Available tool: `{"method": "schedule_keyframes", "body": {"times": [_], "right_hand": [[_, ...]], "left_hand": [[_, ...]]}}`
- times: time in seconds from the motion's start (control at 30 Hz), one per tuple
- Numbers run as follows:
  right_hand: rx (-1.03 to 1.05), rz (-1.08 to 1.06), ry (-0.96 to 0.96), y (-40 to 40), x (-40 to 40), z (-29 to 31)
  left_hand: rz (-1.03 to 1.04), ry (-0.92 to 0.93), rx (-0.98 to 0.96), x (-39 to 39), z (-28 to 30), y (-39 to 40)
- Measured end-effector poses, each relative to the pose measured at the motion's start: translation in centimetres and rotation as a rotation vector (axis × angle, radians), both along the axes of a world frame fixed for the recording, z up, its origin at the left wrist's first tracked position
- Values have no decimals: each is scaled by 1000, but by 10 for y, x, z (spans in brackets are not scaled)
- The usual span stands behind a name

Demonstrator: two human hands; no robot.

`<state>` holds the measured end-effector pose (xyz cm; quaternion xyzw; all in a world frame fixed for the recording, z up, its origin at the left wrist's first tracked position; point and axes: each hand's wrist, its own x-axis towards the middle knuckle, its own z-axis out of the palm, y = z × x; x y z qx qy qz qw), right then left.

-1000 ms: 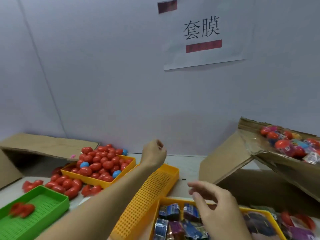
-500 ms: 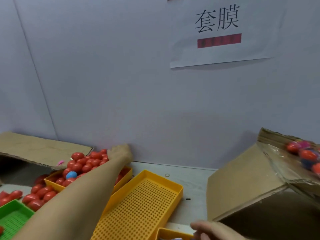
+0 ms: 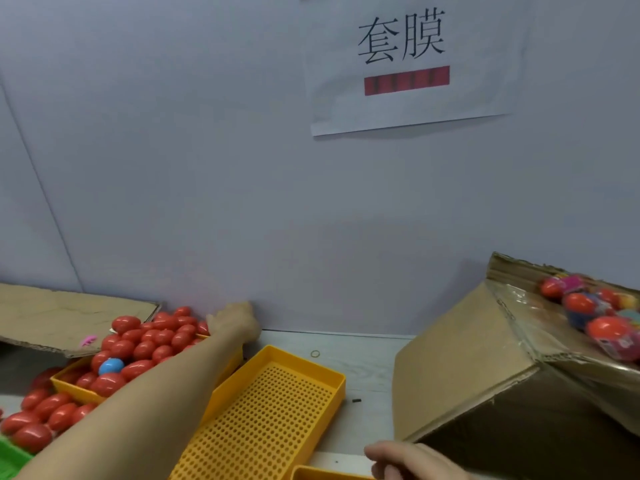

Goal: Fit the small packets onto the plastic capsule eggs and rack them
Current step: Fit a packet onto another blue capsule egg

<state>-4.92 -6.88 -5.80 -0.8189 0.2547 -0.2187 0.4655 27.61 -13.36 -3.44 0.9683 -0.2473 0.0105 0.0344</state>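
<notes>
Fingers of the left hand (image 3: 233, 323) are hidden behind its knuckles at the far end of the heaped red capsule eggs (image 3: 149, 341), so whether they are apart or clamped on an egg cannot be told. The forearm runs from the lower left of the frame across the yellow tray (image 3: 71, 388) that holds the heap; one blue egg (image 3: 110, 366) lies among the red ones. More red eggs (image 3: 38, 415) lie loose on the tabletop (image 3: 363, 362) at the left edge, beside a corner of a green tray (image 3: 10, 457). The right hand (image 3: 412, 459) sits at the bottom edge, its fingers loosely curled with nothing visible in them, just above the rim of another yellow tray (image 3: 325, 472). Between the hands lies an empty perforated yellow tray (image 3: 273, 407). At the right, a tilted cardboard box (image 3: 467, 368) carries eggs already fitted with packets (image 3: 599, 317). A paper sign (image 3: 405, 60) hangs on the wall above.
</notes>
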Motion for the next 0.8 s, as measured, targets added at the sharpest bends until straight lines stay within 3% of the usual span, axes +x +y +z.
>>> {"method": "schedule_keyframes", "body": {"times": [0.03, 0.1, 0.27, 0.37, 0.6, 0.8], "right_hand": [[51, -63, -137, -6, -22, 2], [41, -304, -173, -25, -30, 7], [127, -472, -359, -25, -37, 16], [210, -517, -438, -29, -47, 22], [192, -407, -247, -26, -64, 25], [45, -256, -44, -26, -74, 29]], "left_hand": [[-29, 2, -5, -3, 1, 0], [-55, 22, -83, -9, 3, 3], [-208, 109, -357, -39, 17, 14], [-293, 325, -642, -79, 31, 27], [-445, 773, -1003, -201, 79, 58], [-602, 640, -1013, -296, 84, 97]]}}
